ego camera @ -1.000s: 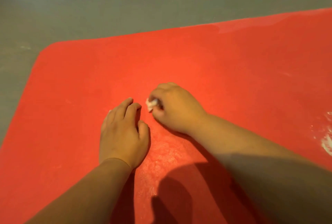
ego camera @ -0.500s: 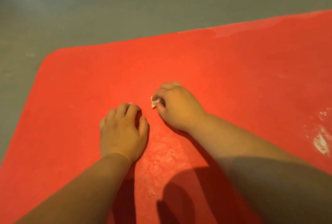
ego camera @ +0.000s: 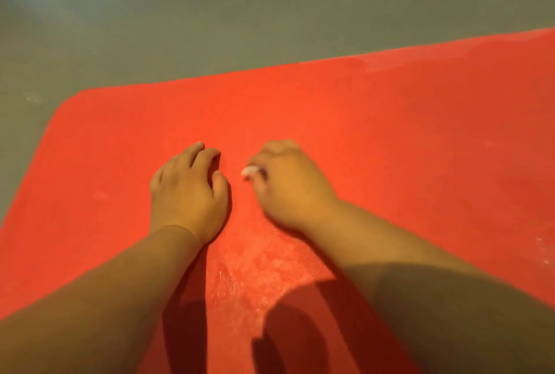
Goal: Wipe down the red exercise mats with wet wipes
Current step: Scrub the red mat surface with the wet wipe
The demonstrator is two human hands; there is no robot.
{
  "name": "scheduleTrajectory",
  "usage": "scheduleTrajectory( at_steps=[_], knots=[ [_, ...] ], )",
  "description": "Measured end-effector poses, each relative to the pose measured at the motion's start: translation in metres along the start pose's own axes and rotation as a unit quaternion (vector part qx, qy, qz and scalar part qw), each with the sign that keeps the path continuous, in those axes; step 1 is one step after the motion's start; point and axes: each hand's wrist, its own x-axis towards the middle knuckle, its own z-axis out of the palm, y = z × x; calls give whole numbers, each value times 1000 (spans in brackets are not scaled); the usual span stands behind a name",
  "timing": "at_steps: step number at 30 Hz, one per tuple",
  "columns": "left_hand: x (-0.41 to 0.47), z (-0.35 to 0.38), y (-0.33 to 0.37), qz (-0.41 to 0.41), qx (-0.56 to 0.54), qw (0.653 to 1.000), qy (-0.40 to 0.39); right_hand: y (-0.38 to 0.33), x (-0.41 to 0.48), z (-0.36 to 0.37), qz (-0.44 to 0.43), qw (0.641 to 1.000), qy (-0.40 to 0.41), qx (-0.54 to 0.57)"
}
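Head: wipe point(ego camera: 250, 170) in right hand point(ego camera: 292, 184)

The person's left hand point(ego camera: 187, 193) and right hand point(ego camera: 291, 187) are bare, with short, rounded fingers and smooth backs. Back from the grip, the right forearm point(ego camera: 420, 277) is bare all the way to the frame's edge, its nearer part in shadow. Beside the grip, the left forearm point(ego camera: 105, 298) is bare too, with a fine crease line at the wrist.
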Motion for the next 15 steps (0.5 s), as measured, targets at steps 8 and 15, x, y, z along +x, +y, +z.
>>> scheduleTrajectory(
  at_steps=[8,15],
  knots=[
    [5,0,-1,-3,6,1000,16,124,18,-63,223,969,77,-66],
    [8,3,-4,-18,5,999,27,46,28,-12,113,990,47,-63]
  ],
)
